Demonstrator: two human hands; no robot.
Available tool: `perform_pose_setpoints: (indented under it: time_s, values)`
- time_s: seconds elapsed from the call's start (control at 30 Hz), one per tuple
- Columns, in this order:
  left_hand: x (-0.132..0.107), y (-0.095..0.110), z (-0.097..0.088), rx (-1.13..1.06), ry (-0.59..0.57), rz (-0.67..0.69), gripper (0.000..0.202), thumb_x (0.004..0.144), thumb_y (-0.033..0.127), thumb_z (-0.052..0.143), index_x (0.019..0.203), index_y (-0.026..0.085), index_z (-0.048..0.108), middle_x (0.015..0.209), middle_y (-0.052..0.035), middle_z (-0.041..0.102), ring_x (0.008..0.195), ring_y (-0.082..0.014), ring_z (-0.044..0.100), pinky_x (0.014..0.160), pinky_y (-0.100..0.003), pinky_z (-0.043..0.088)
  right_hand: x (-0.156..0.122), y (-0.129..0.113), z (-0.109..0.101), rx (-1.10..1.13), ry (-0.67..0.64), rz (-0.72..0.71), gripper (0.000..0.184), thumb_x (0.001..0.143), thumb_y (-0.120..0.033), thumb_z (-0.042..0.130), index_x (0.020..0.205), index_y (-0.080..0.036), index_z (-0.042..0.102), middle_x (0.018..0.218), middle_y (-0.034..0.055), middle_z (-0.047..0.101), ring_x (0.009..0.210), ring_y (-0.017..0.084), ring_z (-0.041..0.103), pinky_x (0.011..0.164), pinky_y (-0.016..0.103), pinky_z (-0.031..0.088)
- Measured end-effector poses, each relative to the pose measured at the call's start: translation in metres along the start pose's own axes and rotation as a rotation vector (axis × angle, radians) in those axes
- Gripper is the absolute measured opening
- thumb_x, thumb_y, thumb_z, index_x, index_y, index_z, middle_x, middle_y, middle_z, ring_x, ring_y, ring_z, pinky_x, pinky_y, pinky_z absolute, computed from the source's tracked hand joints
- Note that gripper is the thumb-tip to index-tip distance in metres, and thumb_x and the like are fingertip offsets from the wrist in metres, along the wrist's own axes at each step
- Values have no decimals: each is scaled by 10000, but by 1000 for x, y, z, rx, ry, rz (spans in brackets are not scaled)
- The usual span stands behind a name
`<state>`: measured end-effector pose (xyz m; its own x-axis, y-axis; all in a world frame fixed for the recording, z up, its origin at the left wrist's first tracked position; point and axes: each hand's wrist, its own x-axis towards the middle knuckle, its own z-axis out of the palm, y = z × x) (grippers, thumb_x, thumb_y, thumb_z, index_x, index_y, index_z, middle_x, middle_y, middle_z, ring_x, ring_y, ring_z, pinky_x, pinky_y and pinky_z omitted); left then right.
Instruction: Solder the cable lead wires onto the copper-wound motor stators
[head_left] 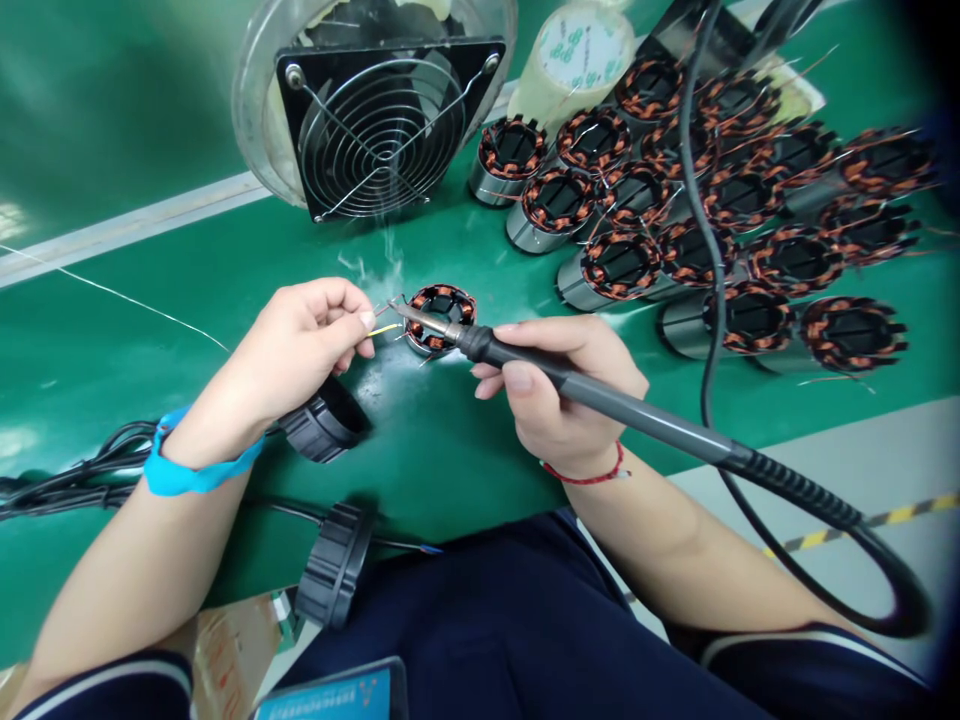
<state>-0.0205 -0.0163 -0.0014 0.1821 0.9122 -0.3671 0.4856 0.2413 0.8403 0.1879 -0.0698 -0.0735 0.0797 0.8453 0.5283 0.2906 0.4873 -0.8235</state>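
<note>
My right hand (566,385) is wrapped round the handle of a soldering iron (600,390), its tip pointing left over a wound motor stator (440,318). In a pinch, my left hand (307,335) holds thin wires (384,330), one of them yellow, just left of the stator. The iron's tip meets the wire ends there, and wisps of smoke rise above. The stator stands upright on the green table (450,450) with copper windings facing up. Under my left wrist lies a black ribbed plastic cap (324,425).
A fan with a wire guard (386,140) stands behind the stator. Several wound stators (622,265) crowd the right side, beside a tape roll (581,50). The iron's black cord (709,220) hangs over them. Black cables (82,480) and another ribbed cap (337,565) are at left and front.
</note>
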Motion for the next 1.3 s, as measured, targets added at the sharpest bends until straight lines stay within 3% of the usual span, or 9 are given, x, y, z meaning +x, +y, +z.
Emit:
perform_pose_setpoints:
  time_s: [0.53, 0.7, 0.8, 0.9, 1.07, 1.17, 1.3]
  values:
    - [0, 0, 0, -15, 1, 9, 87, 810, 136, 563, 725, 153, 571, 622, 0, 627, 471, -55, 467, 475, -194, 359, -1, -2, 0, -7, -12, 10, 180, 892, -386, 637, 1027, -271, 666, 856, 14, 733, 606, 158, 691, 538, 310, 575]
    - [0, -1, 0, -8, 1, 7, 87, 811, 162, 579, 724, 153, 573, 625, -1, 629, 467, -56, 465, 473, -190, 361, 1, -3, -1, 20, -2, 19, 243, 908, -389, 631, 1129, -289, 627, 1011, 26, 731, 761, 183, 732, 725, 365, 634]
    - [-1, 0, 0, -16, -7, 7, 78, 813, 164, 574, 737, 152, 580, 631, -1, 633, 474, -58, 471, 472, -184, 360, 9, -14, -1, 46, -95, 30, 346, 943, -417, 576, 1264, -288, 560, 1151, 35, 700, 859, 192, 736, 815, 393, 632]
    - [-1, 0, -1, -37, -14, 14, 75, 808, 167, 580, 735, 152, 573, 621, 3, 627, 473, -60, 469, 474, -184, 362, 21, -31, 0, 3, -231, 85, 336, 992, -375, 485, 1321, -311, 512, 1177, 16, 685, 920, 168, 727, 832, 339, 620]
    - [1, -1, -2, -67, -41, 25, 96, 805, 203, 588, 729, 147, 567, 607, 20, 605, 475, -63, 468, 482, -187, 363, 33, -43, 15, -256, -441, 5, 365, 918, -207, 544, 1280, -254, 539, 1204, 48, 683, 1097, 232, 655, 966, 419, 539]
    - [1, -4, -2, -69, -47, 40, 97, 813, 207, 569, 735, 150, 557, 613, 27, 602, 478, -62, 464, 486, -186, 357, 30, -35, 31, -332, -416, -55, 398, 896, -173, 528, 1293, -198, 524, 1160, 89, 692, 1050, 264, 635, 918, 454, 534]
    - [-3, -9, -1, -86, -76, 51, 87, 834, 179, 519, 751, 159, 539, 612, 34, 578, 497, -72, 471, 506, -199, 371, 25, -23, 44, -315, -332, -143, 331, 928, -183, 497, 1255, -203, 539, 961, 64, 713, 902, 238, 643, 834, 423, 542]
